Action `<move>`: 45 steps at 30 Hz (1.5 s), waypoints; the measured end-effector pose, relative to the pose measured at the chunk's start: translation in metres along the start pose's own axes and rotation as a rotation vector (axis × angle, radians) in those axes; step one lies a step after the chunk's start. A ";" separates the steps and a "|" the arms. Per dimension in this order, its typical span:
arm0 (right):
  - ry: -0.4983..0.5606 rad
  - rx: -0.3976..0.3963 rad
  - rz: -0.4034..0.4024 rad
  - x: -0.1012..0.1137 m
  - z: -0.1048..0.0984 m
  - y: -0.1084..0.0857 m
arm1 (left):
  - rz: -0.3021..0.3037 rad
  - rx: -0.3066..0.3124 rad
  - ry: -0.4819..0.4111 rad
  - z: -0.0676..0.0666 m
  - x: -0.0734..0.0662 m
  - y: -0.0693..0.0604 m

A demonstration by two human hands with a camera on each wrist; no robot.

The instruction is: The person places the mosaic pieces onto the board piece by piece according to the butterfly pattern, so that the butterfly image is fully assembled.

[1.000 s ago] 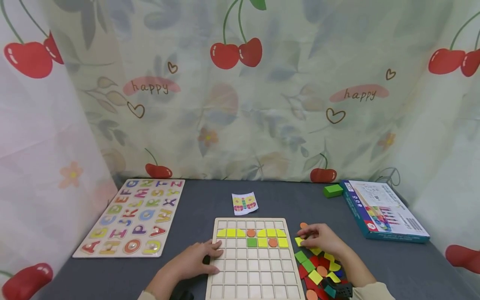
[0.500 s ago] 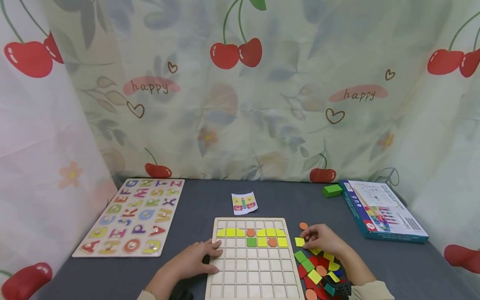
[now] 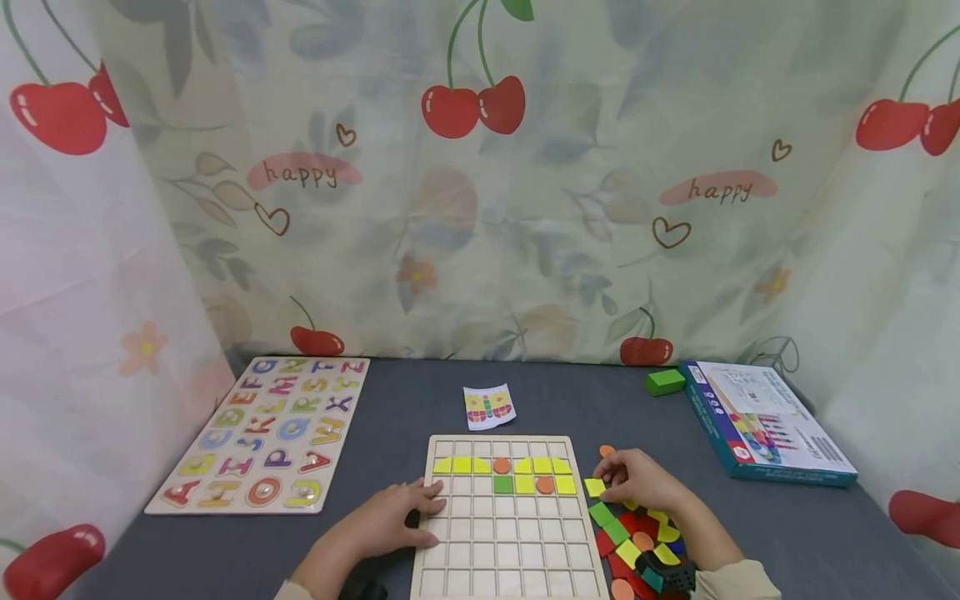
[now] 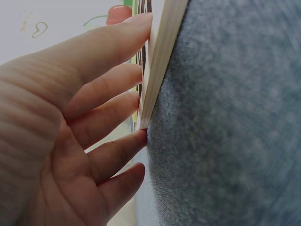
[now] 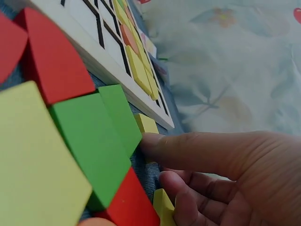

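My left hand [image 3: 390,518] rests along the left edge of a wooden grid board [image 3: 517,533]. In the left wrist view its fingers [image 4: 117,113] are fairly straight, and fingertips touch the board's rim. The board's upper two rows hold yellow pieces, orange discs and a green square [image 3: 503,484]. Right of the board, my right hand [image 3: 645,483] pinches a yellow square tile [image 3: 594,488], low by the board's edge. The right wrist view shows the thumb on this tile [image 5: 146,123]; the fingertips behind it are partly hidden. Beneath the hand lie several loose tiles [image 3: 628,553].
A small butterfly pattern card [image 3: 489,407] lies behind the board. An alphabet puzzle [image 3: 262,433] is at the left. At the right are a flat box [image 3: 772,425] and a green block [image 3: 665,382]. An orange disc [image 3: 607,451] lies beyond the right hand.
My right hand and the yellow square tile have shifted slightly left and nearer, closer to the board. The left hand and the board have stayed in place.
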State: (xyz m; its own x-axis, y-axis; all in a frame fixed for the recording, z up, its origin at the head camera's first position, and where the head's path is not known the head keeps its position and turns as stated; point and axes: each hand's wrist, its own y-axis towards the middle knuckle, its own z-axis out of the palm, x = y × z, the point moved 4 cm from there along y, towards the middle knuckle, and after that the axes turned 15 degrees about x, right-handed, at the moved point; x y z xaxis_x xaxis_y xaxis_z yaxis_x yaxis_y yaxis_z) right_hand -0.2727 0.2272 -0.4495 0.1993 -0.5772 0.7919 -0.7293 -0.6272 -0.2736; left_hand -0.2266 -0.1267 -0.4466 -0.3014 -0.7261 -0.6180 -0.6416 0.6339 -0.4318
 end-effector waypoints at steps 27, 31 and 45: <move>0.332 -0.109 0.021 0.035 0.015 0.043 | 0.003 -0.004 0.000 0.000 -0.001 -0.001; 0.352 -0.074 -0.026 0.047 0.027 0.058 | -0.001 -0.005 -0.001 0.001 0.000 -0.001; 0.226 -0.036 -0.088 0.078 0.066 0.101 | -0.027 0.002 0.012 0.000 0.001 0.001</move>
State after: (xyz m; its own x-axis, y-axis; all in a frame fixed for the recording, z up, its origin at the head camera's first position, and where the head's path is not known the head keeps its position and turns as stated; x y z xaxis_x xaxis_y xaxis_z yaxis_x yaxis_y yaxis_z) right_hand -0.2872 0.0839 -0.4514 0.1147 -0.3866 0.9151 -0.7390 -0.6488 -0.1815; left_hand -0.2277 -0.1270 -0.4478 -0.2926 -0.7461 -0.5980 -0.6484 0.6145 -0.4494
